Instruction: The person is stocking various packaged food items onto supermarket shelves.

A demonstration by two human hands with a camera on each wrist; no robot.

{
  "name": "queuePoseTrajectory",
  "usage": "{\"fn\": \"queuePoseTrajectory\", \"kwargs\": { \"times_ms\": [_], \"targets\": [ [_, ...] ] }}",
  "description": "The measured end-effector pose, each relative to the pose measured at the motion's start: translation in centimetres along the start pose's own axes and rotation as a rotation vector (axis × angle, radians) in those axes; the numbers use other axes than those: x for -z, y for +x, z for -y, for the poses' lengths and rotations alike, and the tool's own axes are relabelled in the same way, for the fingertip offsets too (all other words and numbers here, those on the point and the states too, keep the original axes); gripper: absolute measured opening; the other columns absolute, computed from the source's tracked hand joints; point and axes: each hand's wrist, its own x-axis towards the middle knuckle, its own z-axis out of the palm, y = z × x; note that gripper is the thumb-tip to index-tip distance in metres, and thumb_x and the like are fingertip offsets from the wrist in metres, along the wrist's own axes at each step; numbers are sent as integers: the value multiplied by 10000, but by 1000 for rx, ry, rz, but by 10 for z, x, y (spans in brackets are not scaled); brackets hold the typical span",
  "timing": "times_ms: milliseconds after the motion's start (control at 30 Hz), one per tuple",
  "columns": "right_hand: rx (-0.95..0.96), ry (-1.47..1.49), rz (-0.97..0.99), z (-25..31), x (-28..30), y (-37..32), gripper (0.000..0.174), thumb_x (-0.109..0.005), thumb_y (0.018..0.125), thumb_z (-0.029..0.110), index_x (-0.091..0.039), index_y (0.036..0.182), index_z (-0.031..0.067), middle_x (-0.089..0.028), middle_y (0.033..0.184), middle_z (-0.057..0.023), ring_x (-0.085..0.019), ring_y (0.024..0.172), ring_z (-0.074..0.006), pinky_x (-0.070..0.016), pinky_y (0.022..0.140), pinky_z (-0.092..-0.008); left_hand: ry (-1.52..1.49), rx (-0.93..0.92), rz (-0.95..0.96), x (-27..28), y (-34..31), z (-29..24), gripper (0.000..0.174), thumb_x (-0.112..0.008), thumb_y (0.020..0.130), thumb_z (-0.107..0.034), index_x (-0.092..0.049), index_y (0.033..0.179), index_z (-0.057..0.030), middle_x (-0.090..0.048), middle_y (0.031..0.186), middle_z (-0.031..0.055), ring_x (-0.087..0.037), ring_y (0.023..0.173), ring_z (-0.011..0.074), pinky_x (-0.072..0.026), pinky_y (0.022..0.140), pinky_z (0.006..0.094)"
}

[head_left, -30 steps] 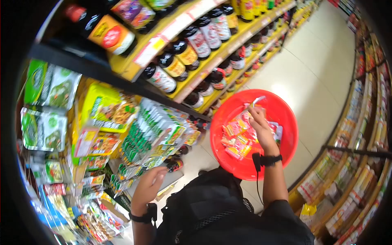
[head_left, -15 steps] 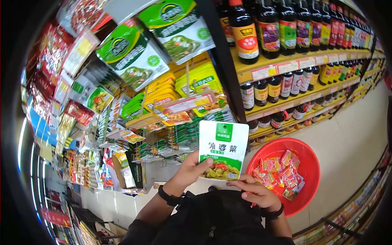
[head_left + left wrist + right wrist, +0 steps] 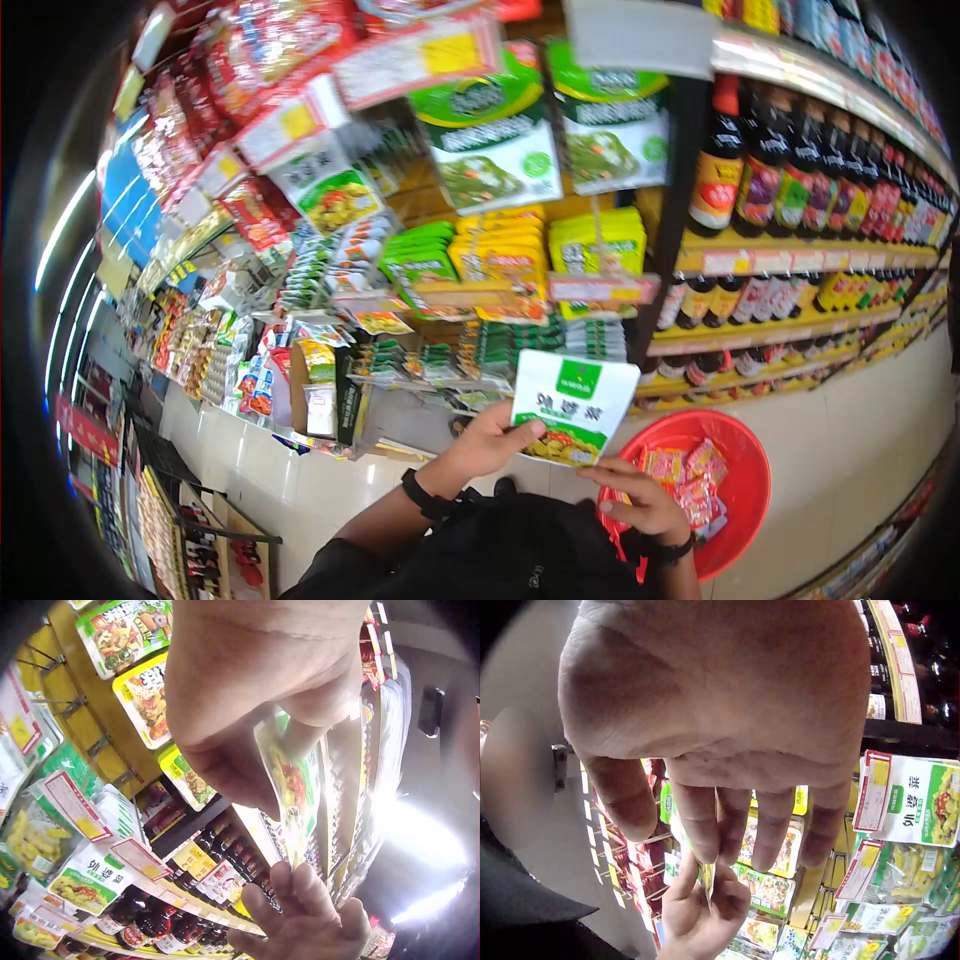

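Observation:
A flat white-and-green food packet (image 3: 575, 410) with a picture of chopped vegetables is held upright in front of the body. My left hand (image 3: 488, 442) pinches its lower left side, thumb across the front. At the packet's lower right corner are the fingertips of my right hand (image 3: 645, 505), its fingers extended. From the left wrist view, the packet (image 3: 296, 780) shows nearly edge-on beneath the left hand (image 3: 262, 667). In the right wrist view the right hand (image 3: 712, 697) shows its palm and straight fingers, with the left hand (image 3: 705, 915) beyond them.
A red plastic basin (image 3: 757, 500) holding several small red-and-yellow packets (image 3: 700, 465) is on the floor at lower right. Hanging food pouches (image 3: 485, 150) and yellow packs (image 3: 500, 250) fill the rack ahead. Bottles of dark sauce (image 3: 715, 170) line shelves to the right.
The right hand has left its place over the basin, and the left hand now holds the white-and-green packet before the body. The head view has swung left toward the pouch rack.

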Motion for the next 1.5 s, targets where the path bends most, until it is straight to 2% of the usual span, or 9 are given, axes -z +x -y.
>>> {"fn": "queuePoseTrajectory", "kwargs": {
  "times_ms": [367, 400, 500, 700, 800, 833, 1133, 1367, 1500],
  "targets": [
    [-95, -94, 3, 11, -49, 44, 531, -684, 870, 95, -564, 1386, 52, -527, 1393, -153, -509, 1248, -257, -428, 985, -340, -69, -74, 39, 61, -17, 7, 312, -570, 1027, -183, -574, 1271, 12, -652, 1147, 39, -563, 1039, 101, -482, 917, 298],
    [-121, -61, -21, 18, -57, 49, 515, -653, 868, 117, -568, 1362, -4, -565, 1333, -153, -495, 1254, -289, -342, 1082, -375, -87, -68, 51, 67, -19, 5, 315, -570, 1027, -184, -573, 1273, 14, -654, 1143, 41, -565, 1033, 101, -485, 911, 298],
    [-82, -185, 40, 17, -62, 63, 510, -674, 879, 74, -571, 1377, 37, -545, 1353, -138, -522, 1167, -237, -456, 908, -318, -19, -159, 49, 85, -24, 1, 305, -564, 1028, -176, -580, 1269, 12, -662, 1138, 52, -576, 1026, 106, -492, 896, 300],
    [-114, -301, 58, 36, -77, 91, 498, -678, 901, 117, -552, 1371, 14, -556, 1356, -174, -518, 1231, -326, -412, 1028, -400, 172, -176, -45, 127, -41, -9, 259, -601, 997, -148, -632, 1203, 7, -700, 1131, 62, -610, 1036, 121, -491, 921, 321],
    [-224, -285, -127, 35, -73, 81, 483, -645, 873, 44, -561, 1345, -11, -560, 1375, -185, -518, 1257, -339, -384, 1066, -425, 109, 20, -56, 160, -53, 2, 215, -645, 966, -139, -671, 1117, 12, -723, 1031, 91, -649, 950, 146, -507, 858, 316],
    [-228, -308, -191, 35, -72, 77, 487, -635, 859, 17, -565, 1339, -17, -563, 1375, -185, -522, 1257, -337, -382, 1070, -425, 170, -194, -103, 170, -53, 14, 221, -660, 957, -141, -670, 1111, 19, -723, 1018, 86, -642, 933, 143, -506, 840, 314],
    [-442, -242, -621, 30, -76, 70, 419, -596, 943, 150, -559, 1315, -38, -579, 1306, -154, -532, 1259, -260, -384, 1080, -387, 111, -53, -89, 241, -60, 43, 250, -636, 974, -165, -647, 1121, 37, -716, 932, 92, -616, 835, 124, -502, 776, 296],
    [-402, -248, -599, 31, -86, 106, 422, -604, 934, 116, -549, 1322, -40, -583, 1307, -149, -536, 1260, -254, -391, 1076, -389, 76, -100, 13, 250, -52, 41, 255, -647, 962, -155, -651, 1129, 37, -726, 944, 111, -659, 838, 171, -515, 797, 319],
    [-370, -400, -357, 42, -112, 156, 461, -665, 875, 84, -559, 1312, -16, -600, 1278, -182, -561, 1227, -300, -419, 1050, -394, 65, -108, 56, 245, -54, 38, 233, -664, 944, -150, -668, 1116, 7, -713, 903, 117, -669, 797, 182, -518, 764, 306]
  ]
}}
